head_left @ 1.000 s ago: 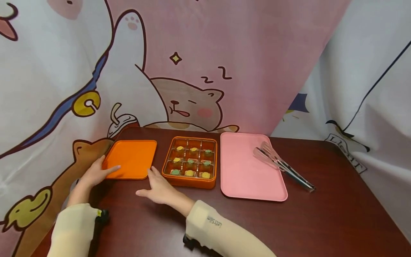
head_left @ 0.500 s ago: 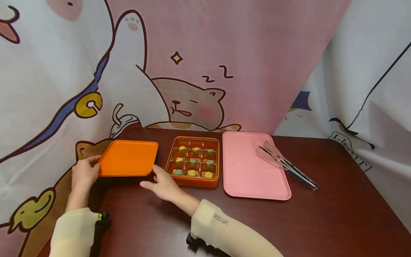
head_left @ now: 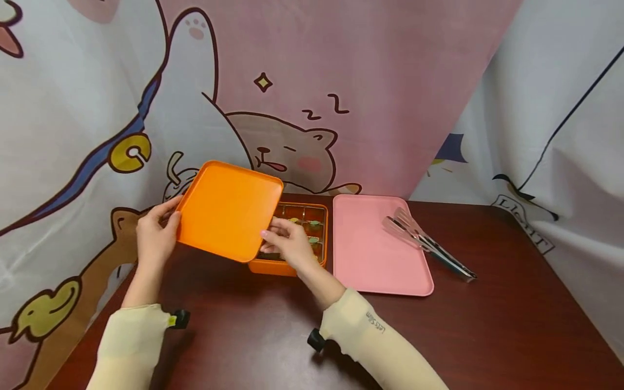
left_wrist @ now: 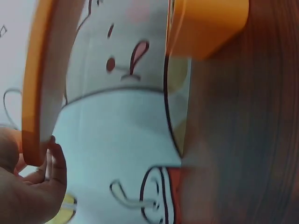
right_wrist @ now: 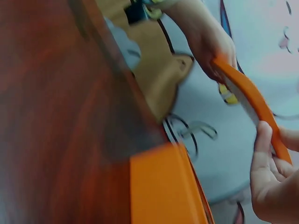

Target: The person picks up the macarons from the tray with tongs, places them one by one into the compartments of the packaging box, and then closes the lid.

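Note:
Both hands hold a square orange lid [head_left: 229,211] with a low rim, tilted and raised above the table. My left hand [head_left: 158,233] pinches its left edge, thumb on top. On the opposite edge my right hand [head_left: 292,244] grips with the thumb above and fingers beneath. In the right wrist view, the lid [right_wrist: 252,95] is seen edge-on between the two hands. Behind and below the lid stands an orange box [head_left: 287,268] divided into small compartments holding green and yellow pieces. The lid and right hand hide its left part.
A pink tray [head_left: 375,260] lies right of the box. Metal tongs [head_left: 439,252] with clear tips rest across its right edge. The dark wooden table [head_left: 244,336] runs back to a printed cloth [head_left: 380,108] hanging behind.
The left hand has lifted the lid off the table and carried it right, partly over the box. The right hand, open beside it before, has taken hold of its right edge.

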The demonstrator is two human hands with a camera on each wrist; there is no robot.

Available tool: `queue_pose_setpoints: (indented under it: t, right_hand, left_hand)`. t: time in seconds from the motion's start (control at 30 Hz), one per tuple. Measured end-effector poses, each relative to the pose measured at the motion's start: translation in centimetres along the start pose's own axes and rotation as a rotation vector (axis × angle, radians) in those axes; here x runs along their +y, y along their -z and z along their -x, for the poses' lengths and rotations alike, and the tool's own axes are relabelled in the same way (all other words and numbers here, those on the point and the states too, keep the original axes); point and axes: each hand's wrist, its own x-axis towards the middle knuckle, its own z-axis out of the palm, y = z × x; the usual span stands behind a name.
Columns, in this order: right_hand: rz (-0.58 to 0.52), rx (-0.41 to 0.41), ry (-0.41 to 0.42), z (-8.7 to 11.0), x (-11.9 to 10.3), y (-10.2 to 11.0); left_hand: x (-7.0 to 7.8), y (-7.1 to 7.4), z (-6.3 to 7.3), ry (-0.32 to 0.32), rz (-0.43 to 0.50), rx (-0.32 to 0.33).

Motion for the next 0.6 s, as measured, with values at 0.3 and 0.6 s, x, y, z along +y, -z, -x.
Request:
queue_pose_setpoints:
  t: [0.3, 0.6]
  right_hand:
    - [0.175, 0.119, 0.026, 0.5, -2.1, 6.7]
    - [0.348, 0.335, 0.094, 1.3, -2.9, 10.9]
  left_hand:
    - [2.5, -4.8, 0.3, -0.129, 0.106, -0.129]
    - [4.8, -8.4, 0.5, -0.185, 0.082, -0.199]
